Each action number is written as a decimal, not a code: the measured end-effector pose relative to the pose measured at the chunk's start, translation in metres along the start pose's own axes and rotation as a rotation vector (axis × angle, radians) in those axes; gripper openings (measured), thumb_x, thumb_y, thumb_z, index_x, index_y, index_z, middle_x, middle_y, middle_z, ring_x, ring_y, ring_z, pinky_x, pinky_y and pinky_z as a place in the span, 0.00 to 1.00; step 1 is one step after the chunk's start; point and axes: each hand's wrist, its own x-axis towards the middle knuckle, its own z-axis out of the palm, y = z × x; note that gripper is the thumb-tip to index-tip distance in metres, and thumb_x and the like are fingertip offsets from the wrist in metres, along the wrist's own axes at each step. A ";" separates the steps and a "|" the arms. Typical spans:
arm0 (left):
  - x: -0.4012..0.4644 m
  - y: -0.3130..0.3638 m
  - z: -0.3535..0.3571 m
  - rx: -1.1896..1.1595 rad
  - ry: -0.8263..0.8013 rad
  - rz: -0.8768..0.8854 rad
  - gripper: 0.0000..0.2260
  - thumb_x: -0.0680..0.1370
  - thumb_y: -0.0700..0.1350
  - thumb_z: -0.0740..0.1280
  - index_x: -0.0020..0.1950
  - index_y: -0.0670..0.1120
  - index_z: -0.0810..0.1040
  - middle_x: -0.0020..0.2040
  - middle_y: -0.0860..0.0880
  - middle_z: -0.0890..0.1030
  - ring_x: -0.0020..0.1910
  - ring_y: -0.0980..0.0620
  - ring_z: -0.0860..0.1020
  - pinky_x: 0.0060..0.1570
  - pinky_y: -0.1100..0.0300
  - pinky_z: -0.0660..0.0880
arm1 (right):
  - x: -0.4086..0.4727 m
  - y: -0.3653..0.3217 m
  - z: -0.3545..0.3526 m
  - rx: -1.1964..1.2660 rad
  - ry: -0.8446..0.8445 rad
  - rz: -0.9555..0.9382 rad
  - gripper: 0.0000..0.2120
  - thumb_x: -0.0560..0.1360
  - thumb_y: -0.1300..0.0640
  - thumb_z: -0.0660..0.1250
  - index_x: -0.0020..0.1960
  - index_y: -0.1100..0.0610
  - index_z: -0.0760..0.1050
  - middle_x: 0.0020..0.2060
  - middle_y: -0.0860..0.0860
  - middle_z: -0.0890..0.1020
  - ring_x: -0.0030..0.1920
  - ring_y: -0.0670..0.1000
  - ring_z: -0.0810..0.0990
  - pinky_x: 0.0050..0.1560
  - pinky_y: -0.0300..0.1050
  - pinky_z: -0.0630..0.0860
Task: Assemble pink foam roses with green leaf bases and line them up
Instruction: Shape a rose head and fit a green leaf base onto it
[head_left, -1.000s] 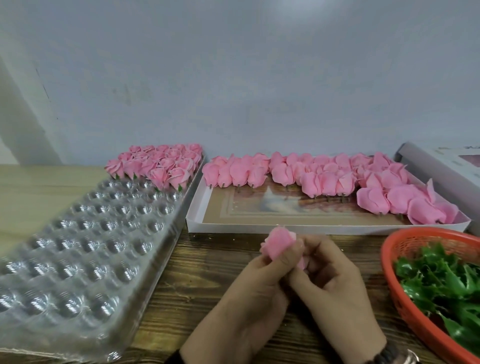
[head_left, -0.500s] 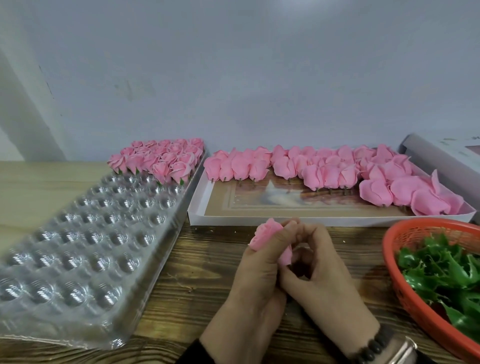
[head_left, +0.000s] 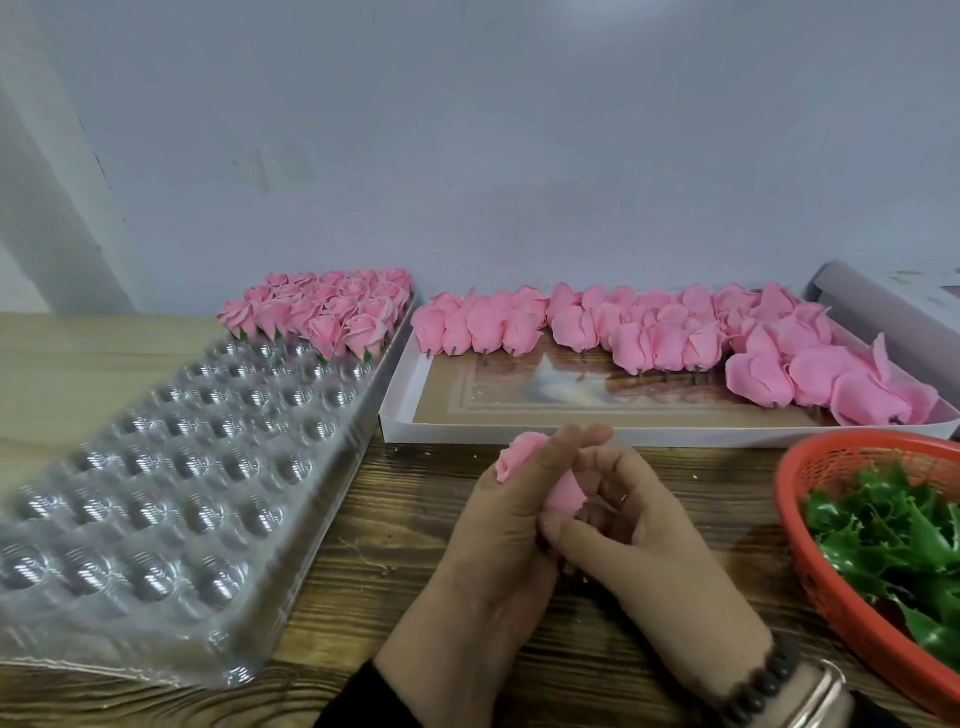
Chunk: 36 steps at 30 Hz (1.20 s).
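We hold one pink foam rose (head_left: 563, 491) above the table's (head_left: 395, 530) near edge, our left hand (head_left: 511, 525) curled around it, our right hand's (head_left: 649, 540) fingers pinching its base.

Blister tray (head_left: 171, 467) left; box (head_left: 519, 431) behind hands; basket (head_left: 810, 561) right, leaves (head_left: 893, 540) inside.

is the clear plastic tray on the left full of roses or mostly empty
Mostly empty. Finished roses fill only the far rows of the clear tray; the nearer cups hold nothing.
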 end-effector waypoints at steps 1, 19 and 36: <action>0.000 0.000 -0.001 -0.018 0.003 0.006 0.24 0.59 0.53 0.79 0.50 0.41 0.83 0.45 0.42 0.81 0.42 0.46 0.80 0.41 0.55 0.78 | 0.001 0.001 -0.001 -0.048 0.014 -0.025 0.13 0.67 0.67 0.71 0.50 0.59 0.75 0.34 0.55 0.79 0.32 0.46 0.74 0.32 0.35 0.72; -0.002 0.004 0.001 0.158 0.019 0.053 0.19 0.65 0.54 0.75 0.46 0.40 0.83 0.42 0.41 0.80 0.32 0.52 0.76 0.31 0.58 0.69 | 0.005 0.003 -0.016 0.064 -0.108 0.058 0.11 0.63 0.50 0.71 0.38 0.58 0.82 0.32 0.56 0.79 0.33 0.48 0.74 0.37 0.39 0.71; 0.004 0.007 -0.018 1.002 -0.027 0.192 0.39 0.70 0.36 0.72 0.66 0.67 0.55 0.53 0.56 0.80 0.54 0.61 0.79 0.55 0.66 0.75 | 0.002 0.002 -0.018 -0.580 -0.108 -0.373 0.20 0.73 0.52 0.66 0.62 0.38 0.68 0.57 0.38 0.72 0.57 0.42 0.74 0.53 0.32 0.72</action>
